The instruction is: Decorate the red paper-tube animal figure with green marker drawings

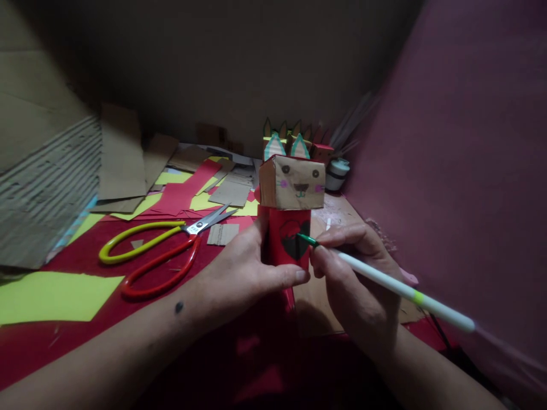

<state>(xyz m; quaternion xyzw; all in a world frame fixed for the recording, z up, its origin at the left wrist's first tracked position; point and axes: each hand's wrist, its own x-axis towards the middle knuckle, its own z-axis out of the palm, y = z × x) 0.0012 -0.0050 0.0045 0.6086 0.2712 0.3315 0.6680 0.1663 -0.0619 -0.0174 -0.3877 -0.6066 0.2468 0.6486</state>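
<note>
Figure clamped in my left fingers, pen in my right fingers; a twist could carry ink past the heart.

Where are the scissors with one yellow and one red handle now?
The scissors lie open on the red surface, left of the left hand.

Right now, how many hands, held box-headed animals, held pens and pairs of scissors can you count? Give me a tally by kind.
Hands: 2, the left hand and the right hand
Held box-headed animal: 1
Held pen: 1
Pair of scissors: 1
Total: 5
</note>
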